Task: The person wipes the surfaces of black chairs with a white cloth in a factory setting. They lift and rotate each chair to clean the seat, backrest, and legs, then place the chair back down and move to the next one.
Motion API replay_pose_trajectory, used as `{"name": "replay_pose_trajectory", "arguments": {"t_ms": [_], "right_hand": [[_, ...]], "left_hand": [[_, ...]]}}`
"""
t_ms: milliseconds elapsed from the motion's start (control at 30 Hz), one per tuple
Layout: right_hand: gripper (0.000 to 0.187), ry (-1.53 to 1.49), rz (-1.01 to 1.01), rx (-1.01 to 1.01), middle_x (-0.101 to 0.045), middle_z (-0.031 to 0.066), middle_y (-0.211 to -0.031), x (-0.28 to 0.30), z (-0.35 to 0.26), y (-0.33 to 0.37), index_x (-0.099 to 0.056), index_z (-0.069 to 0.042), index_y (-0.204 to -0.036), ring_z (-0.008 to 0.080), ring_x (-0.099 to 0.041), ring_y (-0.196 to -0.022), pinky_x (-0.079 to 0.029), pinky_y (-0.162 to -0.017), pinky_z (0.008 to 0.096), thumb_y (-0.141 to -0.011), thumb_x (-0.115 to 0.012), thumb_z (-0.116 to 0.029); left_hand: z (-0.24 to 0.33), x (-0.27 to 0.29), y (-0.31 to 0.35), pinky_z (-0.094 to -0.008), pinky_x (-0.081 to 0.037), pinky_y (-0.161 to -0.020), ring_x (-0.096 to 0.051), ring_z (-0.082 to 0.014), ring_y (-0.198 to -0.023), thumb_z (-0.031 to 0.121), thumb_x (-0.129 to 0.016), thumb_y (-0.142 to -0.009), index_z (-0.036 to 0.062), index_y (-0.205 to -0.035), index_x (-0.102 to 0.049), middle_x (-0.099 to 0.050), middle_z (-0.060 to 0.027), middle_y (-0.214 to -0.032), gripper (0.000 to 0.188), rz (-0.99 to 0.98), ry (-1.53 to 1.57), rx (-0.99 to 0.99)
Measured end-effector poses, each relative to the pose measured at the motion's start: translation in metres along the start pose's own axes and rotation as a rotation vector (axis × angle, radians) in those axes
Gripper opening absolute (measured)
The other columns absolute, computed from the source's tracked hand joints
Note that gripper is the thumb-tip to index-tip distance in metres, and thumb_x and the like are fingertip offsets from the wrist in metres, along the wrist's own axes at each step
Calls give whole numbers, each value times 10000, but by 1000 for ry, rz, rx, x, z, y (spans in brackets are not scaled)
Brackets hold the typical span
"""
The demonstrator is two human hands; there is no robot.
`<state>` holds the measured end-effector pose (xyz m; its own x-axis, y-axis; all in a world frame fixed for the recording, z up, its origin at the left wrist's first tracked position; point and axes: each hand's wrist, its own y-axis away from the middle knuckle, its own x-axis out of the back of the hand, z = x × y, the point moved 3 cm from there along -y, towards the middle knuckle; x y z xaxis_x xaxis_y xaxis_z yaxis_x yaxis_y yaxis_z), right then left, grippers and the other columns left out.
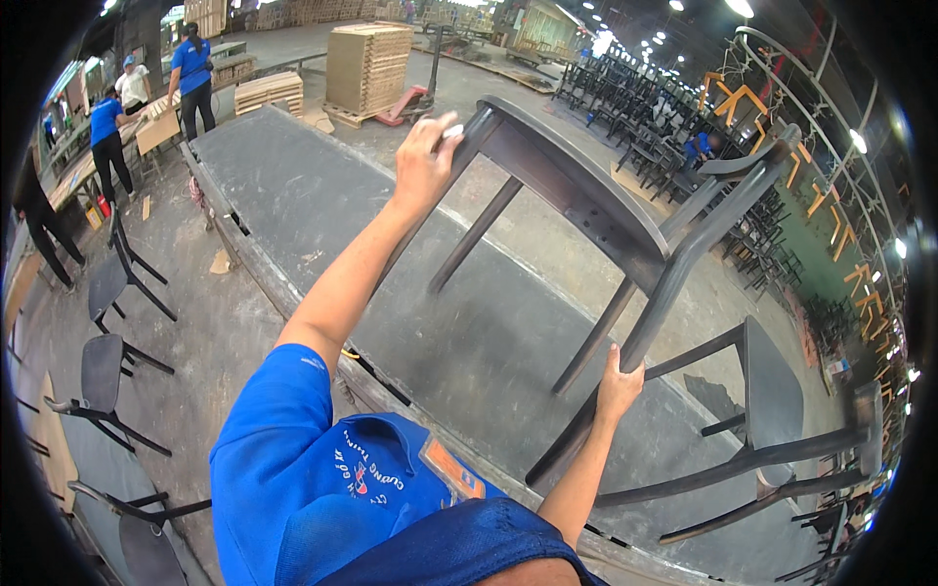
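A dark wooden chair (576,200) stands tilted on the grey worktable (322,195) in front of me, its seat edge and legs toward me and its curved backrest at the upper right. My right hand (619,386) is wrapped round one of its long legs. At the seat's upper left corner is my left hand (426,161), fingers curled and slightly blurred. A small white piece (452,130) shows at its fingertips; its kind is too small to tell. Lying on its side at the table's right end is a second dark chair (772,391).
More dark chairs (103,376) stand on the left. Beyond the table are a stack of wooden panels (366,73) and a red pallet jack (405,105). People in blue shirts (191,68) work at the far left. Many dark chairs (635,117) fill the far right, beside hanging orange-brown frames (738,98).
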<state>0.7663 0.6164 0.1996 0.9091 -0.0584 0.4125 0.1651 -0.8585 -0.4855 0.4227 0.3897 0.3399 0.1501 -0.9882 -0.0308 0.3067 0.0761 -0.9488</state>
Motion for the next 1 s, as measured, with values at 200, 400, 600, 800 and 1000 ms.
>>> {"name": "replay_pose_trajectory", "arguments": {"t_ms": [200, 400, 600, 800, 1000], "right_hand": [[439, 20, 25, 32, -640, 201, -879, -4, 2, 5, -597, 62, -981, 316, -607, -818, -465, -758, 388, -826, -698, -336], [431, -8, 20, 51, -641, 201, -859, -6, 3, 7, -594, 68, -976, 322, -608, -794, -467, -754, 388, -826, -697, -322], [432, -3, 22, 40, -652, 214, -879, -8, 0, 10, -594, 72, -1007, 334, -626, -809, -473, -761, 390, -824, -702, -304], [379, -13, 32, 17, -640, 111, -813, -10, -1, 1, -619, 52, -977, 189, -584, -742, -468, -712, 327, -839, -686, -295], [461, 130, 24, -66, -663, 163, -849, -13, 6, -9, -623, -12, -1020, 281, -655, -833, -491, -752, 375, -829, -667, -430]], "left_hand": [[4, -22, -22, -335, -513, -702, -620, -224, -851, 120, -723, -750, 117, -968, -668, -648, -44, -910, 225, -74, -175, -310], [-16, -5, -29, -344, -510, -711, -628, -224, -834, 164, -726, -762, 116, -925, -679, -648, -34, -895, 177, -289, -76, -195], [-51, -11, -50, -290, -501, -725, -655, -166, -796, 178, -690, -829, 63, -942, -696, -688, -79, -894, 161, -304, 86, 192], [-59, -21, -10, -296, -495, -742, -653, -159, -820, 208, -574, -925, 24, -1054, -605, -683, -90, -889, 227, -58, 339, 480], [-31, 15, 85, -425, -452, -881, -558, -316, -1101, 236, -588, -899, 69, -1046, -571, -525, -148, -1273, 223, -217, -193, 87]]}}
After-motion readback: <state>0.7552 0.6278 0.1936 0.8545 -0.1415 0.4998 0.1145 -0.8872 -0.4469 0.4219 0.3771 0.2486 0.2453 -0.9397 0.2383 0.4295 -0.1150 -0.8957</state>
